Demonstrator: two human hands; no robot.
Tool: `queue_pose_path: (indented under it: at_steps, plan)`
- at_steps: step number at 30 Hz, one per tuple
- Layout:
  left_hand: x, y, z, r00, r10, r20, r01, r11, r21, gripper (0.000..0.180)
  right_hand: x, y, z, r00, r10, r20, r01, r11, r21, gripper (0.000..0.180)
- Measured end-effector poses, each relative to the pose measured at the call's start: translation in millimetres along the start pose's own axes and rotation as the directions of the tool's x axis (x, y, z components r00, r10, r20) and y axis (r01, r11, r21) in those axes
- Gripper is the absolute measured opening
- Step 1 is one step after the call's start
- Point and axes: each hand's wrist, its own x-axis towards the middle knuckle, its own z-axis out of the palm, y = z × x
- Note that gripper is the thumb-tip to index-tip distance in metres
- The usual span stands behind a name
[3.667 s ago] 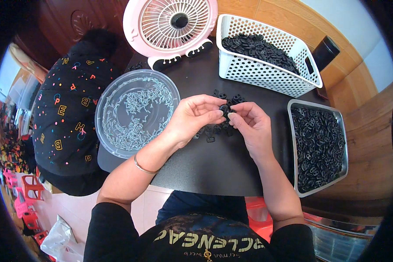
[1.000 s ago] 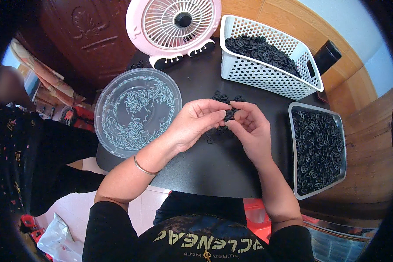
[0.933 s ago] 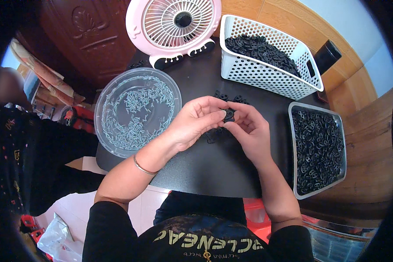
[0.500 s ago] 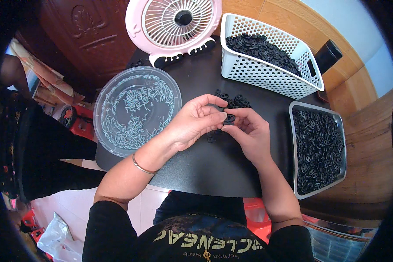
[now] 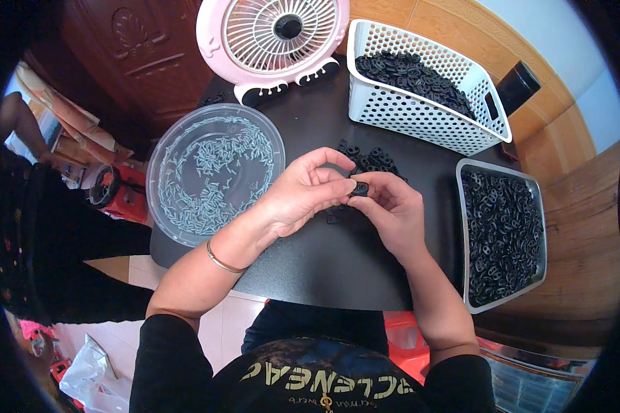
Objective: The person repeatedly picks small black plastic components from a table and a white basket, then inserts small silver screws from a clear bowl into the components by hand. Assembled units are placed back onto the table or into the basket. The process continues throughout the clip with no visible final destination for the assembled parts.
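Note:
Over the dark table, both of my hands meet at a small black plastic part [image 5: 360,188]. My left hand [image 5: 303,193] pinches it from the left between thumb and fingertips. From the right, the thumb and index finger of my right hand [image 5: 394,210] close on the same part. My fingers cover much of it, and I cannot tell whether a screw is in it. Just beyond my fingertips lies a loose pile of similar black parts [image 5: 377,160]. Left of my left hand, many small silvery screws [image 5: 210,206] lie in a clear round tub [image 5: 157,213].
A pink fan [image 5: 213,41] stands at the back. A white perforated basket [image 5: 410,120] of black parts is at the back right, with a metal tray [image 5: 467,268] of more at the right edge. Another person in dark clothes [image 5: 96,255] stands at the left.
Both hands stay almost in place, and the black part has turned slightly between my fingers. At the left, the other person's arm and body have shifted.

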Motion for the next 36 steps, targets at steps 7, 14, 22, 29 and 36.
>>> queue_pose_path:
  at_steps: [7, 14, 22, 29, 36]
  plan:
    - [-1, -1, 4, 1.000, 0.000, -0.029, -0.003, 0.997, -0.075, 0.030, 2, 4, -2, 0.998, -0.065, 0.007, 0.065, 0.996, -0.066, 0.029]
    - [0, -3, 3, 1.000, 0.026, 0.000, -0.026, 0.998, -0.049, 0.031, 0, 1, 0, 0.996, -0.080, -0.033, 0.076, 0.989, -0.124, 0.028]
    - [1, -2, 4, 0.999, 0.021, -0.041, -0.024, 0.998, -0.063, 0.028, 3, -1, 1, 0.999, -0.033, 0.013, 0.034, 0.999, -0.014, 0.030]
    - [7, -7, 1, 0.990, 0.132, -0.055, -0.131, 0.991, 0.011, 0.022, 4, -5, 0, 0.999, 0.017, -0.049, -0.016, 1.000, 0.015, 0.029]
    - [4, -7, 5, 0.983, 0.176, -0.052, -0.169, 0.979, 0.118, 0.019, 5, -7, -3, 0.992, 0.124, -0.028, -0.120, 0.987, 0.109, 0.024]
